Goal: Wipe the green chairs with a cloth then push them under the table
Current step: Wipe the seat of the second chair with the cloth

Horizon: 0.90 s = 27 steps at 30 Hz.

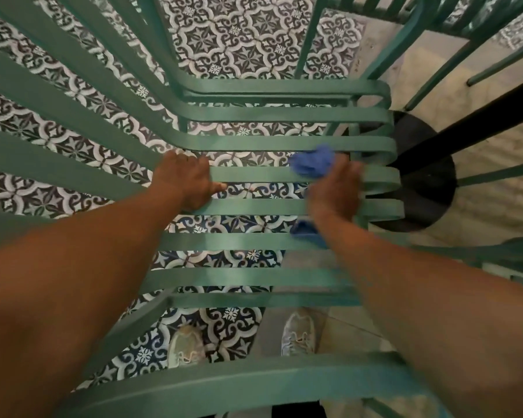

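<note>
Two hands work on one green chair (254, 173), seen from above through its slatted seat. The right hand (334, 191) presses a crumpled blue cloth (313, 164) onto a middle slat; its fingers (352, 171) are closed around the cloth, with folds spilling out ahead of them and a corner hanging back by the wrist. The hand looks blurred, so I judge it is mid-stroke along the slat. The left hand (187, 179) lies on the same slat, well apart from the cloth, fingers (175, 158) curled over the slat's far edge and the thumb along its near edge. That grip probably steadies the chair against the rubbing.

Just beyond the right fingers the slats bend down at the seat's rounded front edge, so little room for a stroke is left that way; the longer free run lies between the two hands. Past that edge stand a black round base (417, 188) and a dark post (471, 116), likely the table's foot, so the chair seems to have only a short push left. Another green chair (453, 25) stands farther off. Beneath the slats show patterned floor tiles (242, 46) and the person's pale shoes (298, 333), close behind the seat.
</note>
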Tool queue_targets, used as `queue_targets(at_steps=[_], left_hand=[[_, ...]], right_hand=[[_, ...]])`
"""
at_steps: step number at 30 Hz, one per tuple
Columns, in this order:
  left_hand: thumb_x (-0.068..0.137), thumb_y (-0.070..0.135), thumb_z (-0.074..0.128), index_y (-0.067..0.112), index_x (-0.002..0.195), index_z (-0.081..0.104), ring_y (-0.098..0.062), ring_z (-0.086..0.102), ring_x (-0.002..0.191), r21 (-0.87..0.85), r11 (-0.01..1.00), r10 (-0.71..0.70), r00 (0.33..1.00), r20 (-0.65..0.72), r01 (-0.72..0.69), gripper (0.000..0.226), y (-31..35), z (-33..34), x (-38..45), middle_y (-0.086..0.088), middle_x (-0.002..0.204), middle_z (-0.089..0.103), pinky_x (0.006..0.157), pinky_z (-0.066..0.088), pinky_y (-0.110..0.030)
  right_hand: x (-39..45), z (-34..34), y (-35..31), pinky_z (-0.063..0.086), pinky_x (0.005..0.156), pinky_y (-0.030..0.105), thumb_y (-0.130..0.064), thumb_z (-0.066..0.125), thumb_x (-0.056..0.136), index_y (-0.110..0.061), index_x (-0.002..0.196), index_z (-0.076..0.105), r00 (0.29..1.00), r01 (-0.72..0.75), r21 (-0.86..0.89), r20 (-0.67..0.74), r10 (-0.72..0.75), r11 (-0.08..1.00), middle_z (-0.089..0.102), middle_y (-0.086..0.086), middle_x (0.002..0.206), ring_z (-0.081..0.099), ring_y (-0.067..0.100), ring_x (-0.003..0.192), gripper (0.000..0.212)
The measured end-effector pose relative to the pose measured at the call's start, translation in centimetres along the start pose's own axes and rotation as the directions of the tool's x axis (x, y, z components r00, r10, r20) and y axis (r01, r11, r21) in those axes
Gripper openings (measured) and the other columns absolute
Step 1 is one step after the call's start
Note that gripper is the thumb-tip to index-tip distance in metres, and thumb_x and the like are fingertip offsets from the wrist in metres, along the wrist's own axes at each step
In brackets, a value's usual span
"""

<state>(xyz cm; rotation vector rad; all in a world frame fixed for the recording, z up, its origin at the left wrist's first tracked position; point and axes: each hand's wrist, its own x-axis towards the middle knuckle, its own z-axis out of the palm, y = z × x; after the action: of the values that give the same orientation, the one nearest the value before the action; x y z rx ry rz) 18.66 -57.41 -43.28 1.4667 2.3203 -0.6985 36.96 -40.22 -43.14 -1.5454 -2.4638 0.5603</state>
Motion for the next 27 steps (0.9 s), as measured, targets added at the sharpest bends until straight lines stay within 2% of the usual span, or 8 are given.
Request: queue_targets(at_steps=[3,7,9,12,17,20,23,27], left_hand=[[0.094,0.058,0.019,0.019,0.129,0.049,-0.031,0.06,0.104,0.0,1.0,0.021,0.999,-0.024,-0.021,0.06,0.1,0.3,0.1,-0.015,0.115,0.062,0.092,0.041,-0.044],[0.091,0.055,0.022,0.01,0.117,0.056,-0.031,0.063,0.098,0.023,1.0,0.001,0.998,-0.068,0.001,0.062,0.0,0.6,0.1,-0.015,0.108,0.065,0.082,0.043,-0.041],[0.081,0.067,0.003,0.014,0.122,0.052,-0.031,0.059,0.103,0.023,1.0,-0.009,0.999,-0.033,0.01,0.084,-0.1,0.4,0.2,-0.017,0.112,0.06,0.086,0.041,-0.043],[0.07,0.069,-0.016,0.022,0.139,0.042,-0.034,0.052,0.116,0.017,1.0,0.002,0.999,0.037,-0.003,0.102,-0.2,0.4,0.0,-0.018,0.126,0.053,0.093,0.037,-0.047],[0.091,0.07,0.021,0.008,0.122,0.047,-0.034,0.053,0.116,-0.11,0.985,-0.126,0.991,0.04,0.13,0.075,0.4,0.1,-0.4,-0.021,0.125,0.058,0.098,0.037,-0.046],[0.092,0.066,0.032,0.01,0.125,0.048,-0.034,0.05,0.121,-0.223,0.954,-0.19,0.979,0.069,0.201,0.068,1.0,-0.7,-1.0,-0.019,0.13,0.056,0.102,0.032,-0.045],[0.093,0.056,0.041,0.013,0.135,0.04,-0.034,0.045,0.126,-0.28,0.942,-0.17,0.982,0.079,0.185,0.06,2.3,-1.9,-1.8,-0.017,0.137,0.049,0.107,0.027,-0.048],[0.093,0.047,0.047,0.014,0.141,0.032,-0.036,0.034,0.134,-0.334,0.935,-0.09,0.991,0.101,0.118,0.061,3.9,-4.1,-4.0,-0.02,0.145,0.038,0.111,0.023,-0.053]], right_hand=[[-2.4,5.6,-9.5,0.041,0.067,0.031,-0.017,0.05,0.092,-0.014,0.122,0.045,0.91,0.386,0.023,0.158,-0.384,0.922,0.045,0.014,0.112,0.045,0.023,0.09,0.031],[-0.1,6.6,-13.6,0.037,0.066,0.035,-0.018,0.044,0.092,-0.017,0.127,0.045,0.8,0.567,0.033,0.213,-0.56,0.823,0.046,0.016,0.115,0.05,0.03,0.095,0.035],[2.7,5.6,-10.4,0.042,0.07,0.037,-0.013,0.04,0.092,-0.015,0.122,0.05,0.821,0.548,0.027,0.173,-0.544,0.836,0.048,0.017,0.114,0.051,0.033,0.095,0.032],[7.3,2.4,-3.5,0.045,0.08,0.039,-0.018,0.038,0.094,-0.014,0.125,0.047,0.954,0.295,0.005,0.06,-0.295,0.955,0.047,0.016,0.121,0.048,0.029,0.097,0.033],[8.8,-3.3,3.3,0.041,0.088,0.047,-0.012,0.05,0.088,-0.009,0.134,0.039,0.996,-0.075,-0.084,-0.058,0.07,0.994,0.041,0.022,0.131,0.048,0.043,0.113,0.048],[3.0,-3.3,2.4,0.04,0.083,0.044,-0.014,0.058,0.085,-0.007,0.136,0.039,0.997,0.065,-0.013,0.042,-0.064,0.998,0.042,0.024,0.131,0.047,0.04,0.112,0.055],[-2.7,-2.2,0.1,0.039,0.089,0.042,-0.013,0.058,0.086,-0.006,0.143,0.029,0.905,0.31,-0.157,0.351,-0.24,0.938,0.039,0.023,0.133,0.045,0.039,0.113,0.064],[-3.4,-4.9,-2.9,0.044,0.094,0.039,-0.018,0.06,0.086,-0.01,0.131,0.049,0.788,0.302,-0.203,0.603,-0.124,0.931,0.046,0.014,0.135,0.048,0.034,0.121,0.047]])
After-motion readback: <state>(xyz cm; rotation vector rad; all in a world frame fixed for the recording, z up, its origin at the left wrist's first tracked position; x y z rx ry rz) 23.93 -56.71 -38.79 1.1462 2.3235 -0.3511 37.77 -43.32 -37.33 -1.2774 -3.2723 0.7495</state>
